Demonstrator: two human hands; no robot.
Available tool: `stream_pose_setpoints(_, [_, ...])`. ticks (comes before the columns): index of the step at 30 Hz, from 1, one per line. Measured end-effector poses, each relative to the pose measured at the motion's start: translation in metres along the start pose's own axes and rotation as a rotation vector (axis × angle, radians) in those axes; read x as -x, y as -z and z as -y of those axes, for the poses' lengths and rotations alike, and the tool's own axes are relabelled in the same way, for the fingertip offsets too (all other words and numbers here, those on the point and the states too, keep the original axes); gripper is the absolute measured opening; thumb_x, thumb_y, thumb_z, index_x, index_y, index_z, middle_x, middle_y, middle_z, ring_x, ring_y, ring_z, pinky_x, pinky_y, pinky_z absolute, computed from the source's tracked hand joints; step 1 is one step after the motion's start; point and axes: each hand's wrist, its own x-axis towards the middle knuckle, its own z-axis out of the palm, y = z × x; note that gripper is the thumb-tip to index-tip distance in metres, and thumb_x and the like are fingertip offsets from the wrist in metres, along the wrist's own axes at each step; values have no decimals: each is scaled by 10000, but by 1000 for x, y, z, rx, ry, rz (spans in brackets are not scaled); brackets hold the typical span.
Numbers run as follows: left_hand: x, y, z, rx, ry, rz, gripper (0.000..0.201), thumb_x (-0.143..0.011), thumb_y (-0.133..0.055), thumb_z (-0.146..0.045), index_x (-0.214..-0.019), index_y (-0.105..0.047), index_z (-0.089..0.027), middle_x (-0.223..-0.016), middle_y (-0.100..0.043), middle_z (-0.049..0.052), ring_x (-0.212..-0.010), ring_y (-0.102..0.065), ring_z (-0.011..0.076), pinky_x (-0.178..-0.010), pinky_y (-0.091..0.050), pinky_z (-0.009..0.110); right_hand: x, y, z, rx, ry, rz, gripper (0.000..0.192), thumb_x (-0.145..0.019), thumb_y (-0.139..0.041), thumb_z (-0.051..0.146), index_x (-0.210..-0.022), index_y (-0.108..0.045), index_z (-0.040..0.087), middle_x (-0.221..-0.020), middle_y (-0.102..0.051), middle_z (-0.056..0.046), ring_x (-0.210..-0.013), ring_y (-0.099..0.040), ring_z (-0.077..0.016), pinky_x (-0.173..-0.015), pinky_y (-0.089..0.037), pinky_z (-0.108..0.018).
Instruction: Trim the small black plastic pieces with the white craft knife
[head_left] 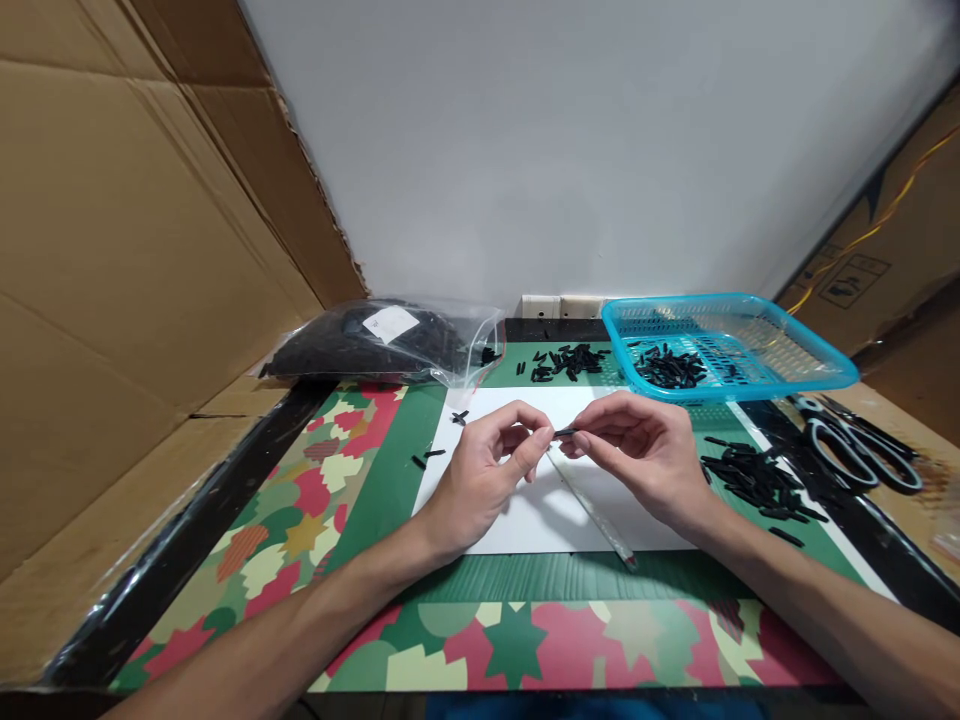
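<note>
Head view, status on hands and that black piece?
Both hands, left hand and right hand, pinch one small black piece over the white sheet. Ruler lies below, nothing blocking.

A turquoise plastic basket (731, 345) sits at the back right of the bench (262, 540), with black pieces lying inside it. Beside it on the right rest scissors (855, 450) with grey handles. At the back left lies a clear bag (382, 345) stuffed with dark material, bearing a white label. Cardboard (135, 260) leans up along the left side, and a grey wall (570, 150) stands behind.
</note>
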Motion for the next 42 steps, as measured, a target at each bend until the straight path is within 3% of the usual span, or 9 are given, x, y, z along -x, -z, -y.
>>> stream_pose_setpoints(9, [-1,2,-3,-28,-59,-27,188,-1018,-734,-370,-973,-723,-188,-896,-684,2,-700,-585,107,-669,-457,260,1,2,-1,20,-10,-13,157,-861,-909,271,-953,-803,201,-852,-847,-56,-766,-839,-201,-732,-714,-307])
stream_pose_setpoints(16, [-1,2,-6,-36,-72,-37,184,-1013,-741,-363,-964,-738,-186,-878,-686,7,-695,-577,115,-657,-450,269,0,2,0,-1,-35,-29,300,-801,-967,384,-962,-786,209,-861,-848,-63,-767,-845,-231,-746,-733,-357])
stream_pose_setpoints(25, [0,4,-7,-72,-103,-65,161,-1006,-751,-365,-980,-752,-207,-927,-691,15,-843,-607,157,-763,-462,282,2,-2,1,13,-25,-50,255,-809,-960,331,-958,-791,212,-871,-849,-57,-796,-849,-229,-741,-733,-331])
stream_pose_setpoints(32, [2,3,-6,-68,-97,-93,163,-984,-776,-383,-993,-775,-219,-903,-675,22,-816,-594,166,-702,-443,285,3,-3,6,-21,-19,-72,252,-797,-961,233,-976,-783,219,-890,-857,-46,-855,-869,-252,-751,-739,-311])
stream_pose_setpoints(42, [3,3,-8,-59,-84,-97,200,-977,-783,-397,-966,-775,-198,-865,-659,30,-779,-570,157,-629,-400,268,3,-4,7,-26,-15,-77,246,-801,-960,249,-967,-785,202,-879,-853,-52,-824,-866,-242,-742,-736,-302])
